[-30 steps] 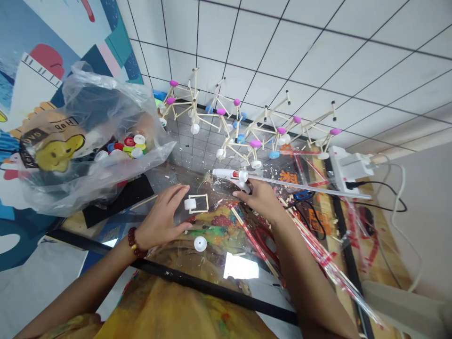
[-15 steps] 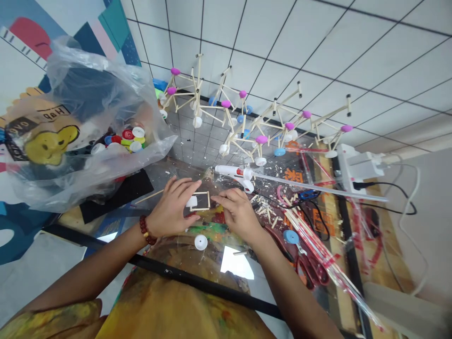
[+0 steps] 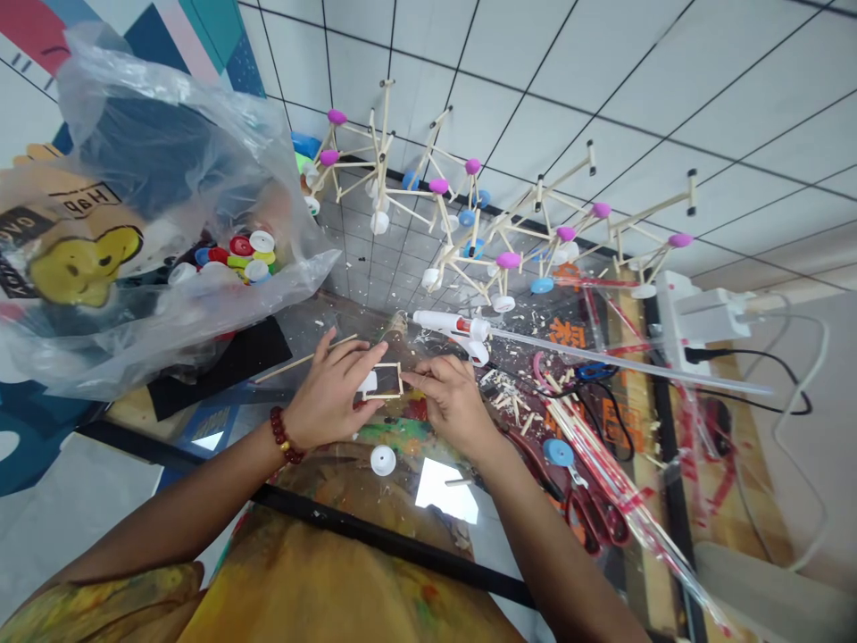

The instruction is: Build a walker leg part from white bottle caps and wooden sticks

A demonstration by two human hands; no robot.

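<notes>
A small rectangular frame of thin wooden sticks [image 3: 385, 396] lies flat on the glass tabletop, a white plastic wheel [image 3: 369, 382] at its left end. My left hand [image 3: 335, 388] straddles that end, thumb along the near stick and index finger over the far one, partly covering the wheel. Fingers curled, my right hand [image 3: 455, 397] presses an index fingertip against the frame's right end. A loose white wheel [image 3: 383, 461] sits nearer to me. Just beyond the hands lies a white glue gun [image 3: 442, 321] with a long clear glue stick [image 3: 622, 357] in its back.
Several stick structures with pink and white round pieces [image 3: 507, 260] stand along the tiled wall. To the left is a plastic bag of coloured caps [image 3: 251, 254]. Red-handled scissors [image 3: 593, 518], bundled sticks [image 3: 603, 464], wood scraps [image 3: 512, 397] and a power strip [image 3: 689, 313] lie right.
The left hand's thumb and index finger have drawn closer around the frame. My right fingertip stays at its right end. The whole view has shifted slightly.
</notes>
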